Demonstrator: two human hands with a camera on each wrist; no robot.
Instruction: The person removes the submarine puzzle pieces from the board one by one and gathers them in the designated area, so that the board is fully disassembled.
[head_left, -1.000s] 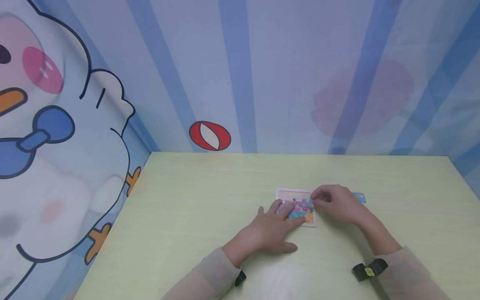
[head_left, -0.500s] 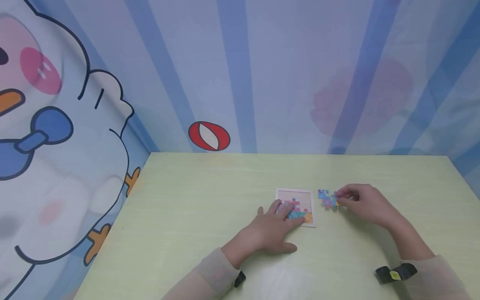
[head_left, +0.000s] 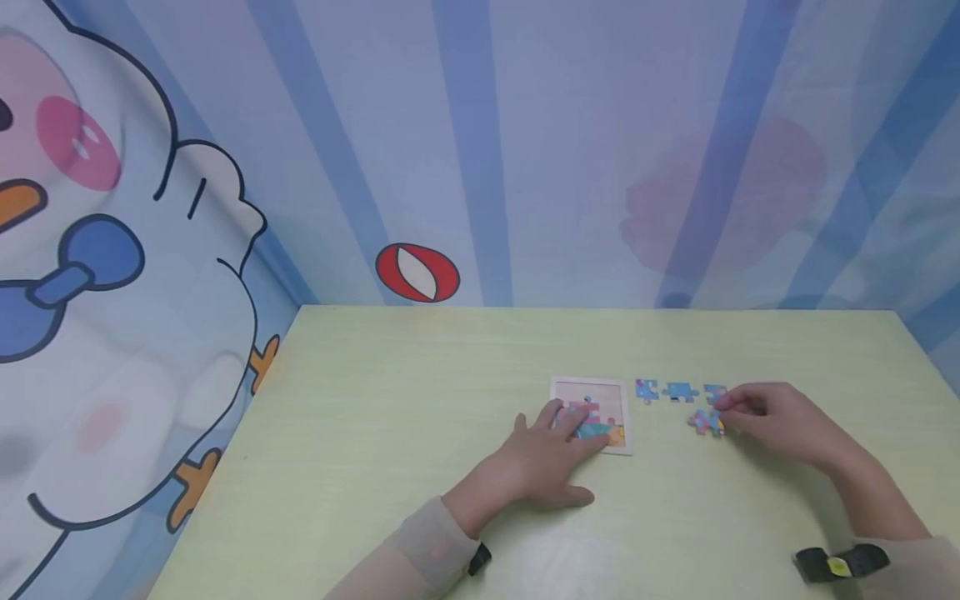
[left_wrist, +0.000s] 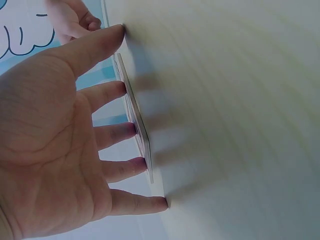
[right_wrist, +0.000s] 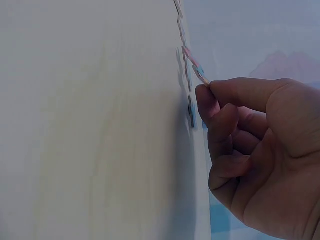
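My left hand (head_left: pixel 551 462) lies with fingers spread over a small white-framed jigsaw puzzle (head_left: pixel 628 417), several fingertips on it; the thumb and little finger reach past it to the table. Pink, teal and orange pieces show in its lower part, and bare backing above. To the right, my right hand (head_left: pixel 787 421) pinches a pink-and-blue jigsaw piece (head_left: pixel 705 422) between thumb and index finger. In the right wrist view that piece (right_wrist: pixel 196 66) is held tilted by one end, its other end close to the loose pieces.
Right of the frame, a row of loose blue jigsaw pieces (head_left: pixel 681 392) lies on the pale yellow-green table (head_left: pixel 420 375). A striped blue cloth backdrop (head_left: pixel 570 150) with cartoon figures stands behind the table's far edge.
My right hand has moved right, from the puzzle's right edge to beside the loose row, carrying the pinched piece away from the frame. The loose pieces now show. My left hand has stayed put.
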